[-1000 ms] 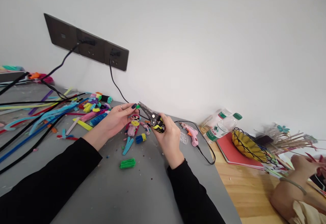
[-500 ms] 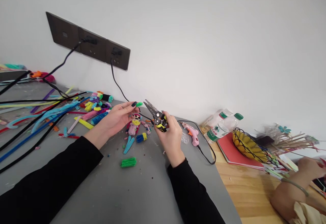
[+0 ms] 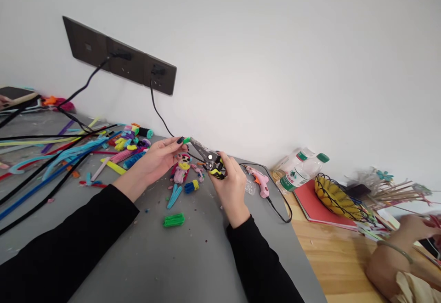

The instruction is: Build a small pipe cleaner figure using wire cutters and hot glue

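Note:
Between the fingertips of my left hand (image 3: 165, 156) is a small piece of green pipe cleaner (image 3: 186, 140). My right hand (image 3: 231, 181) grips the yellow-and-black handles of a pair of scissors (image 3: 206, 154), their dark blades pointing up and left with the tips at the green piece. Beneath my hands lie a small pipe-cleaner doll (image 3: 181, 171), a folded light blue strip (image 3: 174, 195) and a blue-and-yellow bundle (image 3: 191, 186). Closer to me on the grey table (image 3: 165, 261) rests a green bundle (image 3: 174, 220).
Loose pipe cleaners (image 3: 76, 151) and black cables crowd the left. On the right are a pink glue gun (image 3: 262, 182) with its cord, plastic bottles (image 3: 299, 172), a yellow basket (image 3: 336, 197) and a red folder (image 3: 312, 204). Another person's arm (image 3: 389, 252) is at the far right.
The scissors' blades have closed together and their tips have come to the green piece. My left hand has barely moved. At the far left, a dark flat object with a hand has come into view.

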`<state>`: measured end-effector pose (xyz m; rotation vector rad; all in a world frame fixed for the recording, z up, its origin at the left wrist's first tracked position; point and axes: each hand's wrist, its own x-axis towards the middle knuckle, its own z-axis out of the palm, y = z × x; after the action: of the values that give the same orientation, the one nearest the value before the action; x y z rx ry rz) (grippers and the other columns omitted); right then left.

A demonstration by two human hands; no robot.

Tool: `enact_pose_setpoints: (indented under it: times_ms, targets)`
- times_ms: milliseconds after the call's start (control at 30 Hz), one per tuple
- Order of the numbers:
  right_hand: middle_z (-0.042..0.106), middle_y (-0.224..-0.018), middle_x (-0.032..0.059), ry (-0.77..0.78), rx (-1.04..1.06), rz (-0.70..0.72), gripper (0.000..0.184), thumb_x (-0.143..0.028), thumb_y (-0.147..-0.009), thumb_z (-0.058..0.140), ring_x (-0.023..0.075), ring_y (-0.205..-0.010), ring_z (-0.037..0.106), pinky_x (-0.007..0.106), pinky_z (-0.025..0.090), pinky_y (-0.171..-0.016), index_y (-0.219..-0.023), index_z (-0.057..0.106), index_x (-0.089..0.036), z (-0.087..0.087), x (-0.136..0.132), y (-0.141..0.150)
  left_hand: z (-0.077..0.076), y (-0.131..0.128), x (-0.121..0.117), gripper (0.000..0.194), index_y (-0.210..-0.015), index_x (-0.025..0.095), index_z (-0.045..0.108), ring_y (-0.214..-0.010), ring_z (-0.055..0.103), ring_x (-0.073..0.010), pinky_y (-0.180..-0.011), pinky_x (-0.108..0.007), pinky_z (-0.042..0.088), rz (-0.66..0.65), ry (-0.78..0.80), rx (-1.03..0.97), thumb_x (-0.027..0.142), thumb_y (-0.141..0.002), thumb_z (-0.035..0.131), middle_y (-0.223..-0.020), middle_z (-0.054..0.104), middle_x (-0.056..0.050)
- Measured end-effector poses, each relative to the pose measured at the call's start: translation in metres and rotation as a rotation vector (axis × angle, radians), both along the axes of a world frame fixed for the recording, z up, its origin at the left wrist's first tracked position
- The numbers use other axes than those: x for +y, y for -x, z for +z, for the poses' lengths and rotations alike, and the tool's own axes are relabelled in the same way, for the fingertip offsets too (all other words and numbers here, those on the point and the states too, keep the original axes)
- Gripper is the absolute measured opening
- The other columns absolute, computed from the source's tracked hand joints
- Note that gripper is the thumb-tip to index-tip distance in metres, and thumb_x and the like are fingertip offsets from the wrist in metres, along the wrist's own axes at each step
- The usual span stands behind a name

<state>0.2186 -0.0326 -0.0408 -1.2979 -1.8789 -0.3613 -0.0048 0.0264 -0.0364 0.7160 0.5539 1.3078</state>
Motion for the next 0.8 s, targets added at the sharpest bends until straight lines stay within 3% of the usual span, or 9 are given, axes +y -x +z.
enact_pose_setpoints:
  times_ms: [800]
  targets:
    - [0.075,-0.095,0.0071,-0.076,-0.122,-0.079,0.044,-0.012,-0.088,0.064,0.0238,-0.083,0.068,0.032,0.049,-0.071,-0.132,0.067,-0.018,0.0037,-0.0003,-0.0039,-0.0021,0.0005,0.001,0.023,-0.078,0.02,0.085,-0.072,0.072,-0.0188,-0.057,-0.023,0.058,-0.001,0.007,0.019,0.024,-0.063,0.102,-0.077,0.078,-0.008]
